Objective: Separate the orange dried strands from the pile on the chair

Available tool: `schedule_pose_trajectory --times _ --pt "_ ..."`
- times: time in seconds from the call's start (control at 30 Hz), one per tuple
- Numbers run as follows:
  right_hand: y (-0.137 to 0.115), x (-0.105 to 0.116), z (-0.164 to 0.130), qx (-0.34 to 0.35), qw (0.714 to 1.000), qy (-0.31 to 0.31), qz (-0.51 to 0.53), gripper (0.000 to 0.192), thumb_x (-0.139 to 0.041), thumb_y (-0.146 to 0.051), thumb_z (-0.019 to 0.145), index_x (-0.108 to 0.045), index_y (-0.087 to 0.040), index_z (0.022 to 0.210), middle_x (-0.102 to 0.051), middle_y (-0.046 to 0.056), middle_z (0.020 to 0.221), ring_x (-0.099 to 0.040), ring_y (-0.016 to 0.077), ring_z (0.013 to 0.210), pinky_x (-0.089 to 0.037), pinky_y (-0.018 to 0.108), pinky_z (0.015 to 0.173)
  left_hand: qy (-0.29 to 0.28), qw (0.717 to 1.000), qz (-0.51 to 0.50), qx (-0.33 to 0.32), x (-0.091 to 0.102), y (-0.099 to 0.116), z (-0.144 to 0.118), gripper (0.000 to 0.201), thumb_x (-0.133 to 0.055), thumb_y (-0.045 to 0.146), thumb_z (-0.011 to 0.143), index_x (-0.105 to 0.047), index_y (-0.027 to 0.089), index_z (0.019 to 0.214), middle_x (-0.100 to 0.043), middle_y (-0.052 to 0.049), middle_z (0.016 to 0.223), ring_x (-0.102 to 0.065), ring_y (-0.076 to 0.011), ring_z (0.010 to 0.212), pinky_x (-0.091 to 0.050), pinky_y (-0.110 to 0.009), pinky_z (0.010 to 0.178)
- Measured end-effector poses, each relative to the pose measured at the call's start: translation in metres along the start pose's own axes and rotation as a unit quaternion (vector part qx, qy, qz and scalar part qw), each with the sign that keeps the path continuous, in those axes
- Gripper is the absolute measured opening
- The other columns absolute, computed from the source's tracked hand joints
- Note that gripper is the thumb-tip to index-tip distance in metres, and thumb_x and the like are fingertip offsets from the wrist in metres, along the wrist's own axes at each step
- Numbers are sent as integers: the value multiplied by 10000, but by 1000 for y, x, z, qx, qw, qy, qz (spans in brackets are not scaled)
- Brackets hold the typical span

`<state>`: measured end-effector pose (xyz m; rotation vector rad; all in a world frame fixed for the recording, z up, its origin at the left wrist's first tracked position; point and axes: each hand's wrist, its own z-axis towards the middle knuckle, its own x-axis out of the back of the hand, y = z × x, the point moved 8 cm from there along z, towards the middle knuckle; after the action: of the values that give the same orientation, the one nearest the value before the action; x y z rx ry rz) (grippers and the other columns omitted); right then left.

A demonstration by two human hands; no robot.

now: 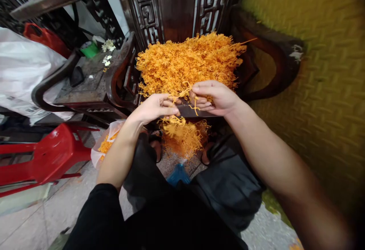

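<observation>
A large heap of tangled orange branching strands (188, 61) lies on the seat of a dark carved wooden chair. In front of it, my left hand (155, 108) is closed, thumb against fingers, on a few orange strands. My right hand (213, 97) pinches a thin orange strand (196, 107) between thumb and fingertips, and part of it hangs below. The two hands are a short way apart, with strands stretching between them. Below my hands, between my knees, a second pile of orange strands (182, 136) sits low near the floor. What exactly the strands are made of I cannot tell.
To the left stand a red plastic stool (54, 153) and a whitish bag (110, 139) with orange pieces inside. A wooden side table (82, 90) bears a green tape roll (89, 49) and white bits. Yellow textured covering (322, 82) hangs on the right. Blue plastic (178, 174) lies between my feet.
</observation>
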<state>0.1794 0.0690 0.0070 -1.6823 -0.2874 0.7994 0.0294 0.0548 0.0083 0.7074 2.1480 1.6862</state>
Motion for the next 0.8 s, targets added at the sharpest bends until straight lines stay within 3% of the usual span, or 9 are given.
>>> schedule_pose_trajectory --times 0.1,0.27,0.37,0.5,0.63,0.7,0.8 --pt "-2 3 0 0 1000 6 14 435 -850 -530 772 -558 -208 769 -371 -81 538 -207 40 418 -54 215 394 10 1000 23 5 3 3 -4 334 -868 414 811 -742 122 910 -757 -67 797 -516 -49 482 -366 -203 471" --pt "-13 12 -1 35 998 47 -3 451 -779 -597 827 -525 -231 761 -267 -100 560 -132 50 440 -76 233 391 -9 999 37 6 7 6 -11 326 -878 432 801 -782 142 917 -757 -61 780 -670 -110 628 -513 -223 603" --pt "-24 16 -4 65 994 90 -11 526 -676 -741 883 -618 -219 845 -237 -96 565 -127 69 459 -85 245 401 -7 1000 31 4 6 1 -10 325 -891 442 785 -766 147 832 -690 -27 653 -624 -102 567 -510 -229 592" --pt "-43 24 -17 123 980 152 -28 733 -498 -917 883 -706 -230 1029 -254 -80 572 -160 93 473 -125 257 409 111 992 -48 -17 20 -2 -3 305 -873 409 780 -712 150 777 -626 5 642 -506 -59 498 -404 -204 500" --pt "-54 35 -34 181 950 244 -76 726 -389 -911 933 -722 -281 1070 -293 -58 562 -229 115 461 -199 261 424 219 971 -86 -29 34 -3 1 280 -798 356 860 -619 166 759 -499 50 592 -331 -34 451 -258 -201 454" --pt "-49 31 -37 198 938 263 -105 652 -461 -862 949 -732 -272 1004 -349 -50 559 -286 113 455 -255 264 432 252 965 -64 -36 37 -2 2 327 -783 390 892 -574 181 751 -453 62 579 -297 -41 454 -208 -213 453" --pt "-37 14 -33 211 917 260 -217 520 -673 -735 921 -781 -227 954 -621 12 675 -588 160 622 -485 299 583 263 963 -8 -62 33 2 6 399 -776 459 911 -539 190 735 -429 58 591 -317 -63 498 -215 -229 479"
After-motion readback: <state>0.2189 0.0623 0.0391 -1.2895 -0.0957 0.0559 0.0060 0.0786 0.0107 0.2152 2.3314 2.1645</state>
